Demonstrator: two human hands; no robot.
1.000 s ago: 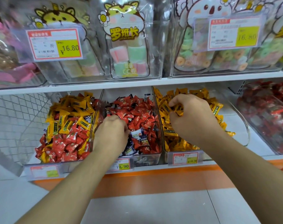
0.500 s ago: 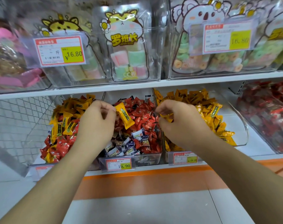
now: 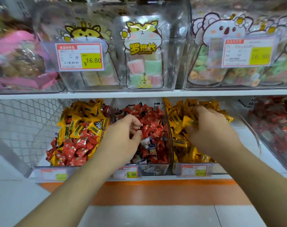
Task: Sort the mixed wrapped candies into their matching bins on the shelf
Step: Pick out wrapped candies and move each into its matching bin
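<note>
My right hand (image 3: 210, 130) buries its fingertips in the yellow-wrapped candies (image 3: 183, 145), so I cannot tell what it grips. My left hand (image 3: 123, 136) covers part of the red-wrapped candies (image 3: 154, 128). The small white price tag (image 3: 193, 170) is too blurred to read. The clear bin of red packets (image 3: 277, 128) is cut off at the right edge.

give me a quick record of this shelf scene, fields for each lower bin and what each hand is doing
left bin: yellow candies on top, red candies toward the front, mixed
middle bin: mostly red candies, a few white and dark blue ones near the front
right bin: yellow candies
left hand: over the middle bin, fingers curled among the red candies; a hold cannot be told
right hand: in the right bin, fingers curled into the yellow candies; a hold cannot be told
price tag on middle bin: reads 19.90
</note>
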